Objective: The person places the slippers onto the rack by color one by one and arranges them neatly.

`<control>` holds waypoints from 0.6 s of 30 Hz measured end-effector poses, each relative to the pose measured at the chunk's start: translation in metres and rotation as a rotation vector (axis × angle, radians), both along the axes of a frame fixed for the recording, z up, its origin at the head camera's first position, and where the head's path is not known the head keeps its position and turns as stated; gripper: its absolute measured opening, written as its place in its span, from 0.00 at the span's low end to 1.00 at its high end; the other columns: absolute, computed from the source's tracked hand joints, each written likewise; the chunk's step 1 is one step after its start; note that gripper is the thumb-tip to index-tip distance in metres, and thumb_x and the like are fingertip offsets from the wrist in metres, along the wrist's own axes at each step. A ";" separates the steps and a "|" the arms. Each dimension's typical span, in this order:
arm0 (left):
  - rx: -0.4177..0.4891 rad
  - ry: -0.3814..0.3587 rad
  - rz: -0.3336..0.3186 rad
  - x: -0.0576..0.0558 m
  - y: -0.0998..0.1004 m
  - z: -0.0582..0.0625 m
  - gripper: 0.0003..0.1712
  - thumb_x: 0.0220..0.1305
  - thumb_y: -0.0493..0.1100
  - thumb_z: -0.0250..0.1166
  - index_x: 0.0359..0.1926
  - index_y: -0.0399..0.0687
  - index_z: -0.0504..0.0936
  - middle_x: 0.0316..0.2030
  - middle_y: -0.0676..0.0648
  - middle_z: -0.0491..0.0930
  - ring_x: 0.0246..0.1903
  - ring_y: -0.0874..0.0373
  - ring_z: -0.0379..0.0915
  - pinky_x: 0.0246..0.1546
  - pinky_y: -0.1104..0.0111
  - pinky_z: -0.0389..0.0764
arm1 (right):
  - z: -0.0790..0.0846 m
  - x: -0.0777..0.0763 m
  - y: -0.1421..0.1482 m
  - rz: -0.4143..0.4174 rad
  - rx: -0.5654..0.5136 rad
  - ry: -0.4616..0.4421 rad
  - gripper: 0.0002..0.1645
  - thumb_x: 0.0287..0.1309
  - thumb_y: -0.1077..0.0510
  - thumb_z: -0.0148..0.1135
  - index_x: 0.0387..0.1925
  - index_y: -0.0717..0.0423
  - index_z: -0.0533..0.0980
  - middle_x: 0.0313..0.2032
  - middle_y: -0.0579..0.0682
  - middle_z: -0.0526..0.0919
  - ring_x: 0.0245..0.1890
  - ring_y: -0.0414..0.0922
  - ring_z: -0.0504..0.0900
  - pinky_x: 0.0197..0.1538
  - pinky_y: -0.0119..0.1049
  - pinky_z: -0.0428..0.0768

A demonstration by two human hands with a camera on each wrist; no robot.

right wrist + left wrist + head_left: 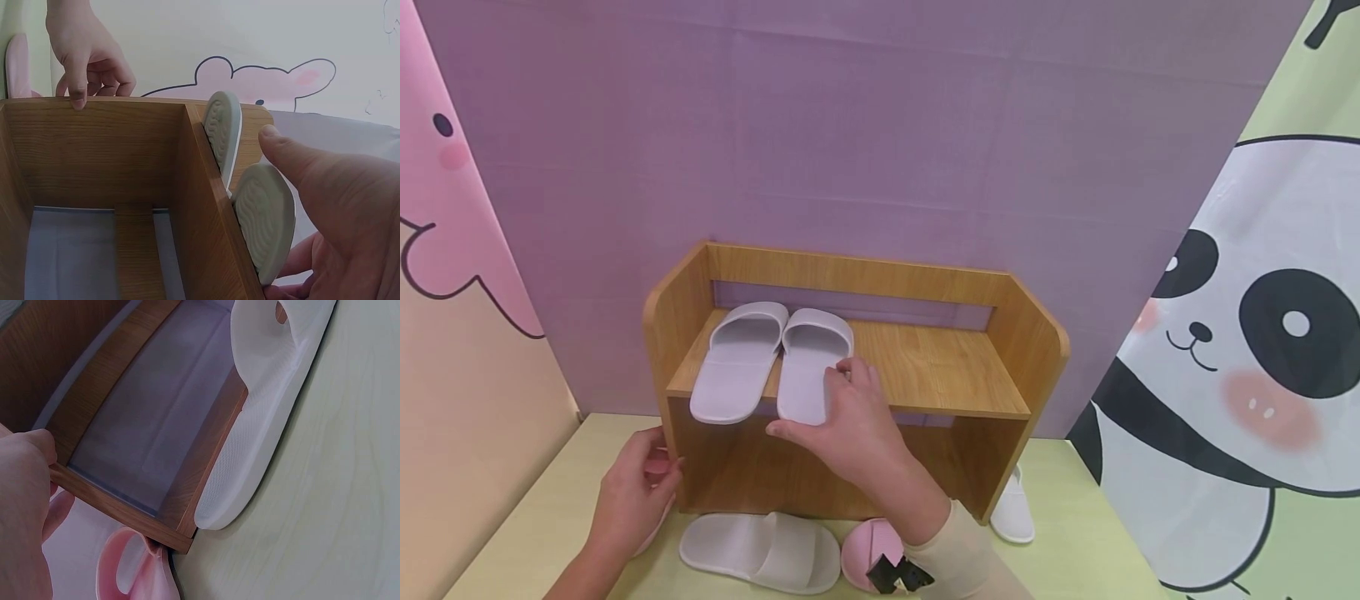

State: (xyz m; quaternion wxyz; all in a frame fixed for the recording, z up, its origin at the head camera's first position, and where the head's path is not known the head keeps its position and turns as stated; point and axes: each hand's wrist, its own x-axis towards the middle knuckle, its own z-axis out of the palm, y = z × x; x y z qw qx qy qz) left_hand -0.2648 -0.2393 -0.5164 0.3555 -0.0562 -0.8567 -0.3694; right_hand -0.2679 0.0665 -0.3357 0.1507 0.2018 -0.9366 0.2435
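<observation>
A two-level wooden shoe rack (940, 367) stands on the table. My left hand (634, 492) holds the front edge of its left side panel, thumb on the inner face and fingers outside, as the right wrist view shows. Two white slippers lie side by side on the upper shelf, toe openings toward the back. My right hand (859, 425) spans the right white slipper (805, 379), thumb near its front left corner and fingers bent at its right edge. The left white slipper (737, 367) sits untouched. Both slippers' front ends jut past the shelf edge.
A white slipper (722, 537) lies sideways before the rack, beside a pink slipper (865, 550) partly hidden by my right arm. Another white slipper (1013, 510) is right of the rack. Pink footwear (140, 569) stands by the rack's left side. A purple cloth (880, 125) hangs behind.
</observation>
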 end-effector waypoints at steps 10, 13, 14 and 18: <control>0.006 0.018 -0.022 0.001 0.001 0.000 0.29 0.64 0.26 0.75 0.64 0.39 0.77 0.45 0.43 0.85 0.36 0.63 0.83 0.34 0.76 0.86 | -0.001 0.004 0.007 0.031 -0.061 0.007 0.54 0.54 0.23 0.80 0.62 0.63 0.81 0.66 0.56 0.74 0.65 0.52 0.72 0.58 0.47 0.83; 0.002 0.016 -0.013 0.001 0.000 -0.001 0.30 0.64 0.26 0.75 0.64 0.39 0.77 0.45 0.44 0.85 0.36 0.64 0.82 0.35 0.75 0.87 | -0.002 0.006 0.012 0.055 -0.107 0.019 0.50 0.54 0.26 0.82 0.61 0.59 0.82 0.65 0.55 0.75 0.63 0.52 0.72 0.56 0.46 0.83; 0.000 0.016 -0.011 0.001 0.000 -0.001 0.30 0.63 0.26 0.75 0.64 0.39 0.77 0.45 0.44 0.85 0.36 0.65 0.82 0.35 0.75 0.87 | -0.003 0.006 0.014 0.065 -0.122 0.025 0.49 0.54 0.27 0.83 0.61 0.59 0.82 0.65 0.55 0.75 0.63 0.51 0.73 0.55 0.45 0.83; 0.002 0.023 -0.013 0.001 0.000 -0.001 0.30 0.63 0.26 0.76 0.64 0.39 0.77 0.45 0.44 0.85 0.36 0.65 0.82 0.34 0.75 0.87 | -0.006 0.009 0.024 0.105 -0.186 0.059 0.47 0.54 0.33 0.86 0.64 0.57 0.82 0.65 0.54 0.75 0.60 0.50 0.75 0.55 0.45 0.84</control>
